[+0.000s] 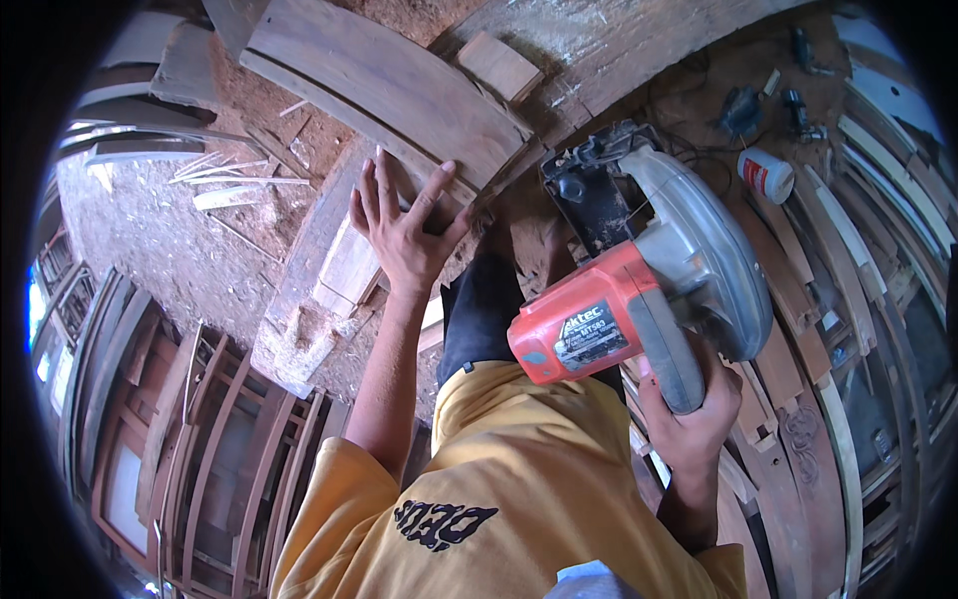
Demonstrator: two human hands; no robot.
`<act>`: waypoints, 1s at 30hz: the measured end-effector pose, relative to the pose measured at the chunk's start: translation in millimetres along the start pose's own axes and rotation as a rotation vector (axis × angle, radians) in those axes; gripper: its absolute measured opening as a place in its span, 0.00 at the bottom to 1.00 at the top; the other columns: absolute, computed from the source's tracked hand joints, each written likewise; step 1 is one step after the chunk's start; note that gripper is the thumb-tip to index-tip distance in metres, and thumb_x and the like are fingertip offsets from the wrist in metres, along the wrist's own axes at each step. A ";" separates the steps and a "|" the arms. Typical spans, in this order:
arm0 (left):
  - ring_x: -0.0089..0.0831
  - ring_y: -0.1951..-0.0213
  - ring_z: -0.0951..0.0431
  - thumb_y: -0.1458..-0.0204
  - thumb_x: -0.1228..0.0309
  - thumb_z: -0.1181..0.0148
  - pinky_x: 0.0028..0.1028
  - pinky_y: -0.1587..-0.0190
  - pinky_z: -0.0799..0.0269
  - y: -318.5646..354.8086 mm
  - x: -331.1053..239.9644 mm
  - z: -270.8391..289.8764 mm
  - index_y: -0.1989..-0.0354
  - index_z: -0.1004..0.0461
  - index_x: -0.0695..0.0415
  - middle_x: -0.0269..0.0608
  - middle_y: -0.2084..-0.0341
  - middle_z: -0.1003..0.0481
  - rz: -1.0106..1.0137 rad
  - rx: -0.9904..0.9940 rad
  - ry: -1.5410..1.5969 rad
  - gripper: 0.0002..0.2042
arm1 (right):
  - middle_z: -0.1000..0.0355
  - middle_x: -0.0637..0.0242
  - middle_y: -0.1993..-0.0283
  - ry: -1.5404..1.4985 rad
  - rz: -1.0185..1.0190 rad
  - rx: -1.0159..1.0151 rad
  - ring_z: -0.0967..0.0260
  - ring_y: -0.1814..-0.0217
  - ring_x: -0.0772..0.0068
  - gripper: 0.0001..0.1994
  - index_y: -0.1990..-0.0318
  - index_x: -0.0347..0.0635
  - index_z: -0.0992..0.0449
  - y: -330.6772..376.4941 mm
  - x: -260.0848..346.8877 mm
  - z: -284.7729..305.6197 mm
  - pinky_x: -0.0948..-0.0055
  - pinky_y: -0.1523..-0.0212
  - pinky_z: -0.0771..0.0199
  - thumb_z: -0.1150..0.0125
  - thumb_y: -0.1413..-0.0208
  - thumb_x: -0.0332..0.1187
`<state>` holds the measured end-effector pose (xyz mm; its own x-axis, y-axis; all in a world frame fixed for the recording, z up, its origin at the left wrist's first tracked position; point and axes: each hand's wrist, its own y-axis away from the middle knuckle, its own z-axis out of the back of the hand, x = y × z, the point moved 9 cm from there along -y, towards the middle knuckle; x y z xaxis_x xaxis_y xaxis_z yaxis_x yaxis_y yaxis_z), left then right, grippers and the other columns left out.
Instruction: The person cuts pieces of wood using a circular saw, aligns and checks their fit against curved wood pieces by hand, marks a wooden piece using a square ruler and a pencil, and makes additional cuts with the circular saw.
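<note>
Dusty floor (130, 230), right fingers (726, 385) partly behind saw (647, 275)

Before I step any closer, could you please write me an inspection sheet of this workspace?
Surface: large plank is dusty; the ground at left carries pale dust.
Job's things: red and grey circular saw, raised beside a wide board.
Clutter: wood slivers at left; a small wood block beside the wide board; a white tub beyond the saw.
Hands: left hand spread at the wide board's near edge; right hand grips the saw's handle.
Cables: dark cord beyond the saw; route unclear.
Surroundings: wooden frames at left, long boards at right.
</note>
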<state>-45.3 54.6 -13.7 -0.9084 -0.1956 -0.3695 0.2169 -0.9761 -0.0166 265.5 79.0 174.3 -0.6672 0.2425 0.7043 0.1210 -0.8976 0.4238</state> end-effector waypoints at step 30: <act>0.57 0.24 0.44 0.65 0.37 0.20 0.53 0.22 0.54 12.6 26.9 7.8 0.18 0.44 0.43 0.53 0.23 0.44 0.171 0.125 -0.058 0.62 | 0.18 0.45 0.56 0.191 0.137 0.294 0.17 0.53 0.39 0.27 0.39 0.35 0.25 -47.8 62.4 -93.7 0.52 0.52 0.19 0.28 0.50 0.25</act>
<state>-69.8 36.3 -16.6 -0.8821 -0.3609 -0.3029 0.3268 -0.9317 0.1583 149.2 102.6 144.7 -0.7522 0.0297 0.6582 0.4055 -0.7665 0.4980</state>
